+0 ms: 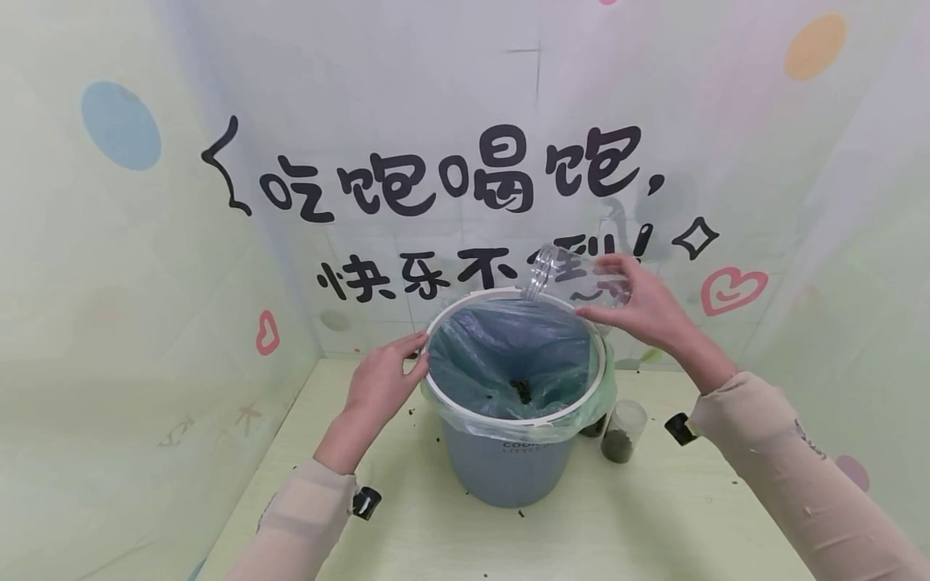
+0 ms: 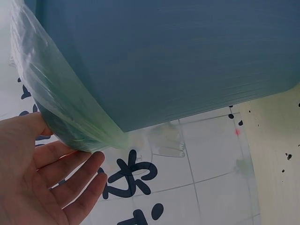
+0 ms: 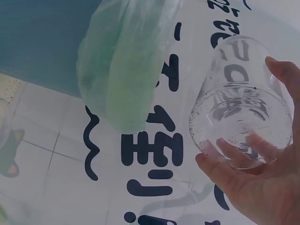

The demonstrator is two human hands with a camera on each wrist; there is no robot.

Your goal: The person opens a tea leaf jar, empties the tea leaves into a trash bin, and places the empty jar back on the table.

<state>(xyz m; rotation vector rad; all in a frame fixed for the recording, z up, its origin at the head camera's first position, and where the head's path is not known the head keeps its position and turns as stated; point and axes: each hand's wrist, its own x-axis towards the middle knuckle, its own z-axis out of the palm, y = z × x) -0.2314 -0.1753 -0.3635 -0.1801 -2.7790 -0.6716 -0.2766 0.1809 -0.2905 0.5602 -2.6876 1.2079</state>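
Observation:
My right hand (image 1: 643, 311) grips a clear jar (image 1: 570, 278) by its base end. The jar lies tilted on its side, its threaded mouth above the right back part of the trash can's rim. Its base (image 3: 241, 126) looks see-through with a few dark specks. The blue-grey trash can (image 1: 501, 468) has a white ring and a greenish plastic bag (image 1: 465, 355) folded over it. A small heap of dark bits (image 1: 521, 390) sits inside the bag. At the left rim, my left hand (image 1: 381, 375) holds the edge, with some fingertips hidden behind the bag (image 2: 70, 98).
A second clear jar (image 1: 623, 432) with dark granules stands right of the can, beside another dark-filled container (image 1: 594, 426) partly hidden by the bag. Dark crumbs are scattered on the pale tabletop (image 1: 407, 524). Printed wall sheets (image 1: 450, 81) close off the back and sides.

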